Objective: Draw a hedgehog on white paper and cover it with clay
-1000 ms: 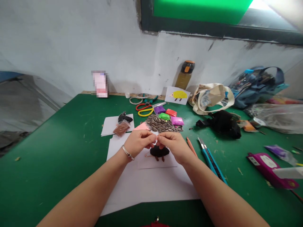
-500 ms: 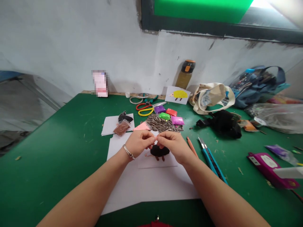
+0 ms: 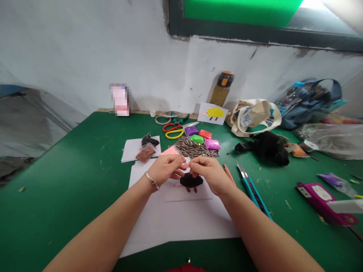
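A small piece of pink clay (image 3: 185, 165) is stretched between my two hands. My left hand (image 3: 168, 166), with a bracelet at its wrist, pinches one side of it, and my right hand (image 3: 206, 170) pinches the other. Just below the fingers lies a card with a black clay body (image 3: 191, 180) and small brown legs, on top of white paper (image 3: 181, 223). A pink clay packet (image 3: 170, 150) sits behind my left hand. Behind both hands is a heap of striped seeds (image 3: 195, 148).
Scissors (image 3: 174, 133) and colored clay packets (image 3: 212, 144) lie behind the seeds. A blue cutter (image 3: 253, 190) and an orange pencil (image 3: 229, 173) are right of the paper. Further off stand a hedgehog card (image 3: 213, 113), a bottle (image 3: 222, 88) and bags (image 3: 255, 117).
My hands have moved slightly apart, and more of the pink clay now shows between the fingertips. My left hand has turned a little.
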